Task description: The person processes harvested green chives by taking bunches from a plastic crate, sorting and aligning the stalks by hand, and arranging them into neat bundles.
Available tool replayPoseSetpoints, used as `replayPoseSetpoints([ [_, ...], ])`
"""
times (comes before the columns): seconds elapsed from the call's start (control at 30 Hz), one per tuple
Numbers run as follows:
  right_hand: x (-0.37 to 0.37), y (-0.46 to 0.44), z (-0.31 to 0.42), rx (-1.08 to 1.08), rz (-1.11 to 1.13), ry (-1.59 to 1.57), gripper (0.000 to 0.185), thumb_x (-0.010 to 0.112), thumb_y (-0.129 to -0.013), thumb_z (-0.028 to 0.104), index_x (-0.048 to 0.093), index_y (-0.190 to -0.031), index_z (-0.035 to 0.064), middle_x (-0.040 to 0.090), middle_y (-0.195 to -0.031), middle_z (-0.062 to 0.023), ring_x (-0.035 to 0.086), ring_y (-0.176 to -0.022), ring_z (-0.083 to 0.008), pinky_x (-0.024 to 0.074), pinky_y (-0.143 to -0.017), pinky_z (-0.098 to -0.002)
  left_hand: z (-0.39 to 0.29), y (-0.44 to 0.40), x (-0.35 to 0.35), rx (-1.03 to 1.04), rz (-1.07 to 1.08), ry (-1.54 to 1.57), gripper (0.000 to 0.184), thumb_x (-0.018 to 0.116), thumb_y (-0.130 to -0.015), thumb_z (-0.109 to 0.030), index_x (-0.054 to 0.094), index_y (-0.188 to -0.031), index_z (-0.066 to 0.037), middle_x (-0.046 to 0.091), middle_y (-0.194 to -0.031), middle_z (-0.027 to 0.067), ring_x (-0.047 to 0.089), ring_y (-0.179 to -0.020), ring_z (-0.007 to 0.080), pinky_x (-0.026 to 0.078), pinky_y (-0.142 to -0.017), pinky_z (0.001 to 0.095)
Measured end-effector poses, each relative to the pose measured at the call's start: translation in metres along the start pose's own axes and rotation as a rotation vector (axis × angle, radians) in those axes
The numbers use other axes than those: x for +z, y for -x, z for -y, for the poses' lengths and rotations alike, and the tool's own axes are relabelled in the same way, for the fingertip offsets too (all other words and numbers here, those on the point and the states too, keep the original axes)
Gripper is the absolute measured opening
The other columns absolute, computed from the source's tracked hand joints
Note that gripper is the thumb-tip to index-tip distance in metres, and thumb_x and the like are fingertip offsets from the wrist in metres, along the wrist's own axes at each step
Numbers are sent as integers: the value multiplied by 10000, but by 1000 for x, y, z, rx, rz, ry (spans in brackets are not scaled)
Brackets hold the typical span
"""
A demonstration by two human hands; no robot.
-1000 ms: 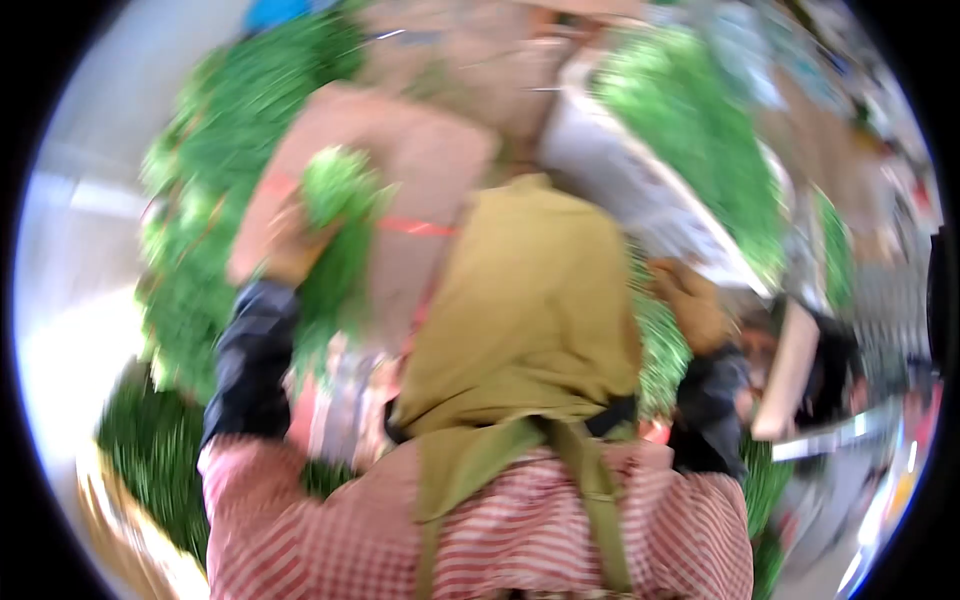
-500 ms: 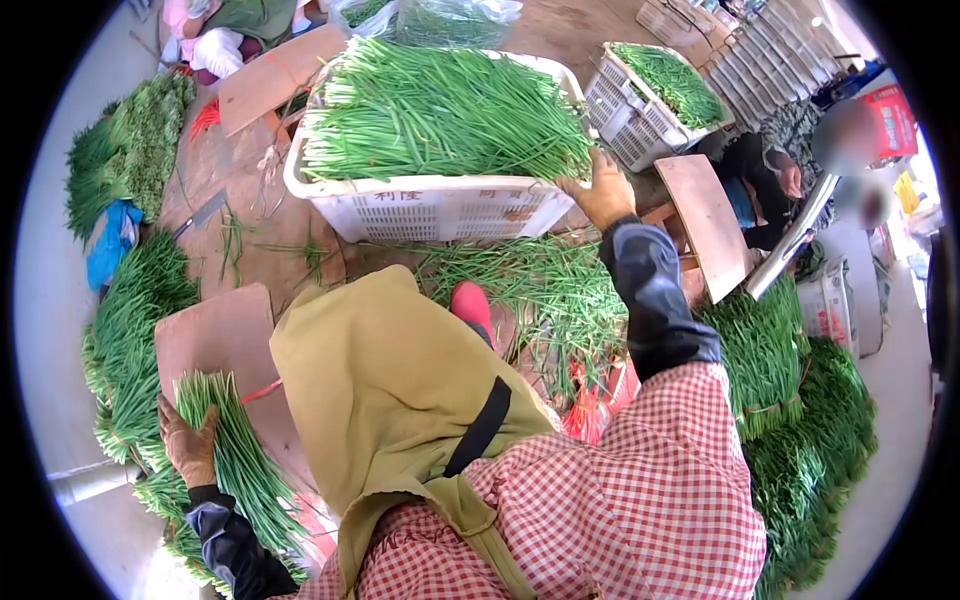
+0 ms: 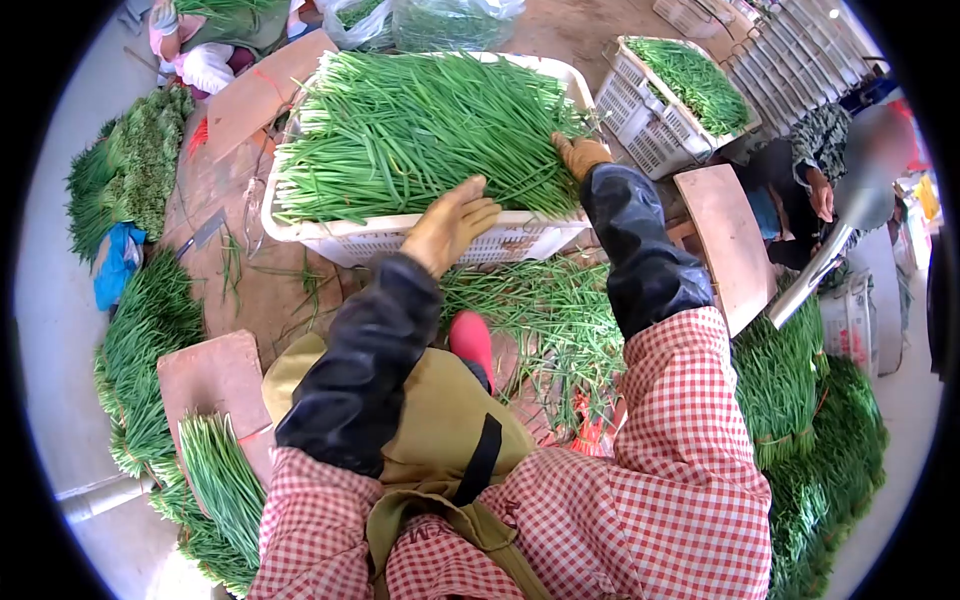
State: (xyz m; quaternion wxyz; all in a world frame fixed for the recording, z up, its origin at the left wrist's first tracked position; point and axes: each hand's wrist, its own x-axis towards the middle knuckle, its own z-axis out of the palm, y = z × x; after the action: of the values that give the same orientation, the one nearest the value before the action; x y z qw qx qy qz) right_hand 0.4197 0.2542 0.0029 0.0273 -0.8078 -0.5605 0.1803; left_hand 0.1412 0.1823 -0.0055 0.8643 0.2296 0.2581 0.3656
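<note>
In front of me stands a white plastic crate (image 3: 330, 240) heaped with green garlic chives (image 3: 430, 130), their pale ends at the left. My left hand (image 3: 453, 225), in a tan glove, is open at the crate's front rim, its fingers stretched toward the chives. At the crate's right end, my right hand (image 3: 580, 157), also gloved, rests open against the chives, with some fingers hidden among them. A bundle of chives (image 3: 220, 480) lies to my lower left, across a brown board (image 3: 205, 370) with a red tie beside it.
Loose chives (image 3: 550, 310) litter the floor near my pink boot (image 3: 470, 345). Stacked bundles line the left and right sides. A second crate (image 3: 640, 120) and a tilted board (image 3: 725, 240) stand at the right. A knife (image 3: 205, 232) lies on the left; other people sit nearby.
My left hand has left the chive bundle at lower left and come up to the crate's front rim. My right hand has moved from the crate's corner onto the chives.
</note>
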Motion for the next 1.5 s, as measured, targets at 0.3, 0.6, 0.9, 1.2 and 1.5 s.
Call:
replayPoseSetpoints([
  [0.3, 4, 70, 75, 42, -86, 270, 699, 366, -903, 636, 633, -1100, 21, 651, -1092, -190, 627, -1028, -315, 467, -875, -406, 10, -74, 10, -285, -103, 280, 1017, 749, -806, -283, 39, -1409, 127, 165, -1455, 321, 363, -1294, 412, 370, -1072, 451],
  [0.6, 40, 196, 144, -227, -404, 389, 560, 515, -841, 506, 611, -1030, -12, 642, -885, -112, 621, -812, -252, 481, -690, -361, 10, 2, -53, 793, 241, -1254, 514, 485, -901, 49, 389, -1399, -40, 338, -1489, 94, 318, -1373, 217, 235, -1140, 308],
  [0.9, 17, 284, 160, -759, -247, -131, 488, 627, -856, 296, 537, -1171, -65, 602, -1000, -240, 580, -973, -375, 479, -823, -436, 58, 66, -27, 798, 494, 371, 589, 397, -970, -430, 364, -1388, -16, 521, -1224, 184, 500, -1174, 271, 393, -1041, 463],
  [1.2, -36, 259, 57, -701, -309, -175, 716, 702, -803, 240, 353, -1423, 161, 411, -1421, -144, 448, -1270, -279, 358, -1046, -449, 22, 78, -26, 89, 501, 374, 696, 583, -887, -403, 347, -1402, 1, 501, -1323, 212, 655, -963, 250, 606, -663, 356],
  [1.5, 17, 266, 84, -1133, -22, 480, 997, 801, -652, 349, 251, -1471, 206, 338, -1480, -129, 361, -1344, -301, 301, -1087, -460, 33, 148, -67, -465, 381, -99, 519, 642, -866, -267, 499, -1309, -36, 572, -1262, 149, 590, -1105, 250, 487, -956, 412],
])
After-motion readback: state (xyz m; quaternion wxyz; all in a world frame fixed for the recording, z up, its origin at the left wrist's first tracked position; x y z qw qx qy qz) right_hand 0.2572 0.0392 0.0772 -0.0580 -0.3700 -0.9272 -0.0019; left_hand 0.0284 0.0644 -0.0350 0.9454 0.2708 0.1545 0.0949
